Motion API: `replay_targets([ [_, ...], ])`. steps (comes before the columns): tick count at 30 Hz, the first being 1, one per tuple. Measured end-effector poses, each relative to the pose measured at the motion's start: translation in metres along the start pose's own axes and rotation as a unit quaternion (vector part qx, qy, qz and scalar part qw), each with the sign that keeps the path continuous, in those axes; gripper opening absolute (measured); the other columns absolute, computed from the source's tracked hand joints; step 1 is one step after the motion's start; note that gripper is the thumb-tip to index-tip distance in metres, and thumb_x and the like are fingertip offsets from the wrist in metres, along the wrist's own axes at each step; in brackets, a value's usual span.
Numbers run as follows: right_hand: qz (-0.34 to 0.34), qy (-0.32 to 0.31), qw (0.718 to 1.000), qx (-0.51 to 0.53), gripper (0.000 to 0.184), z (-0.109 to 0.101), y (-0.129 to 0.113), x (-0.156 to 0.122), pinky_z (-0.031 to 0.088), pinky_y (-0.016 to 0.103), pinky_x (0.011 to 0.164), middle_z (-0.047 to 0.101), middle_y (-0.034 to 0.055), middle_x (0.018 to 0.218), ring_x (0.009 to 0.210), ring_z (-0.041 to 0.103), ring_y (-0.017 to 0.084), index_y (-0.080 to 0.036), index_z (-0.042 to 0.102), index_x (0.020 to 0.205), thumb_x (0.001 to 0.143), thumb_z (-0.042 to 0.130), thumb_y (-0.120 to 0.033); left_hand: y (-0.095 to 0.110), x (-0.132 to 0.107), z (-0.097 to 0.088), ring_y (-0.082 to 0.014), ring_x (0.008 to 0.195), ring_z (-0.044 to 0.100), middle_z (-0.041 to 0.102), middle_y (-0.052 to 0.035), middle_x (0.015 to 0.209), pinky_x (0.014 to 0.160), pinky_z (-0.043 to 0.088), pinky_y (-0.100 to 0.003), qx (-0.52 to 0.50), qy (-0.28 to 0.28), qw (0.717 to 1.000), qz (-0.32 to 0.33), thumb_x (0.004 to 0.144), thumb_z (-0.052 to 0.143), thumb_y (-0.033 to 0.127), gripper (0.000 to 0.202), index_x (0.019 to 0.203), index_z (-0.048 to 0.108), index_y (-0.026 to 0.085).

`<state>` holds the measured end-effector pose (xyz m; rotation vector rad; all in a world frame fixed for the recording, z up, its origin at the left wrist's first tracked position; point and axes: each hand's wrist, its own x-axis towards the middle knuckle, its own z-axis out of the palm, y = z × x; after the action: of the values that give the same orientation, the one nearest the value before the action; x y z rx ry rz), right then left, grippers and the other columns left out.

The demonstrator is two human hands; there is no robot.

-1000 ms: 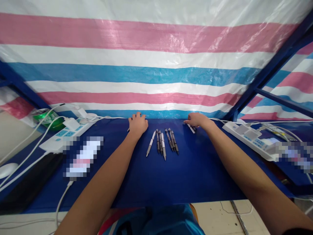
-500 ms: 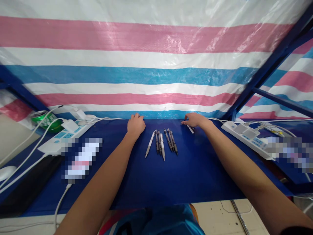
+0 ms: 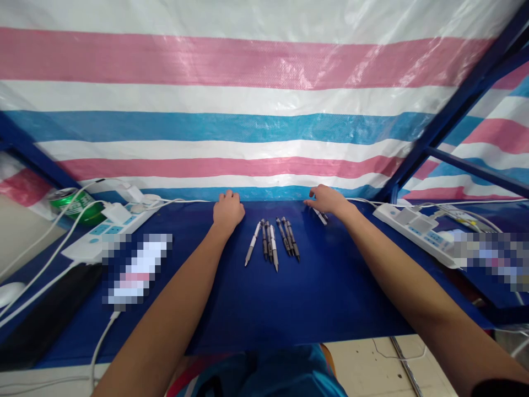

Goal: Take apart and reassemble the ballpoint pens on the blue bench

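Note:
My left hand [image 3: 228, 211] rests palm down near the back of the blue tabletop [image 3: 281, 309]. Its fingers point away from me and are slightly bent; nothing shows in them. My right hand [image 3: 327, 198] is over the back right of the top, fingers and thumb apart, curving left. Partly covered by that hand are black-and-white pens [image 3: 320, 216]; whether it touches them I cannot tell. Between my hands lie more pens: a white pen [image 3: 253, 243] slanting at the left, a group [image 3: 270, 242] with dark and white bodies, and grey-black pens [image 3: 289, 238] to the right.
On the left are a power strip [image 3: 109, 229], a green can [image 3: 76, 205], a blurred phone-like screen [image 3: 140, 270] on a cable and a black item [image 3: 49, 314]. Another power strip [image 3: 417, 231] stands right. Striped plastic sheeting [image 3: 264, 127] hangs behind, by blue posts [image 3: 446, 113].
My right hand has lifted or shifted very slightly left and back, with its fingers a little more spread. My left hand and the pens between stay nearly as they were.

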<state>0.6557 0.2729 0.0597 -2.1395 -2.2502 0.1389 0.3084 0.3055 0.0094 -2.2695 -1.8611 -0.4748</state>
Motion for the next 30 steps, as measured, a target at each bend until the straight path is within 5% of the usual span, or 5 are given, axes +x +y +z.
replay_targets([
  [6,-0.169,-0.023,0.980,0.105,0.048,-0.012,-0.038,-0.020,0.050,0.038,0.102,0.074,0.0139,0.127,0.116,0.068,0.031,-0.020,0.068,0.135,0.099,0.066,-0.052,0.001,0.001,0.000,-0.0411,0.124,0.054,0.060,-0.0239,0.129,0.093,0.054,-0.051,0.006,0.003,1.000,-0.018,0.095,0.052,0.022,0.034,0.126,0.063,0.014],
  [11,-0.317,-0.083,0.936,0.125,0.099,-0.007,-0.075,-0.052,0.048,0.049,0.112,0.058,0.0144,0.151,0.135,0.056,0.039,-0.025,0.050,0.158,0.078,0.077,-0.077,0.001,0.002,0.001,-0.0427,0.126,0.053,0.061,-0.0266,0.130,0.096,0.052,-0.052,-0.004,-0.001,1.000,-0.022,0.097,0.049,0.027,0.039,0.129,0.062,0.010],
  [17,-0.301,-0.117,0.943,0.075,0.152,0.011,-0.106,-0.079,0.033,0.067,0.121,0.034,0.0199,0.169,0.156,0.026,0.054,-0.030,0.022,0.171,0.047,0.090,-0.083,0.002,0.002,-0.001,-0.0434,0.121,0.057,0.066,-0.0270,0.124,0.096,0.051,-0.052,-0.017,0.012,0.999,-0.032,0.107,0.033,0.050,0.056,0.124,0.069,0.010],
  [26,-0.311,-0.107,0.942,0.073,0.152,0.016,-0.116,-0.088,0.033,0.068,0.120,0.040,0.0234,0.162,0.151,0.034,0.054,-0.025,0.019,0.172,0.049,0.090,-0.080,0.010,-0.005,-0.003,-0.0458,0.125,0.053,0.063,-0.0266,0.130,0.103,0.043,-0.059,0.008,0.051,0.999,-0.015,0.104,0.044,0.047,0.049,0.125,0.069,0.011],
  [30,-0.314,-0.090,0.943,0.059,0.150,0.021,-0.119,-0.092,0.030,0.067,0.122,0.043,0.0234,0.160,0.151,0.034,0.054,-0.024,0.021,0.172,0.051,0.088,-0.082,0.023,-0.007,-0.006,-0.0417,0.133,0.049,0.058,-0.0213,0.143,0.111,0.039,-0.057,-0.048,0.081,0.994,0.060,0.105,0.046,0.043,0.040,0.125,0.068,0.016],
])
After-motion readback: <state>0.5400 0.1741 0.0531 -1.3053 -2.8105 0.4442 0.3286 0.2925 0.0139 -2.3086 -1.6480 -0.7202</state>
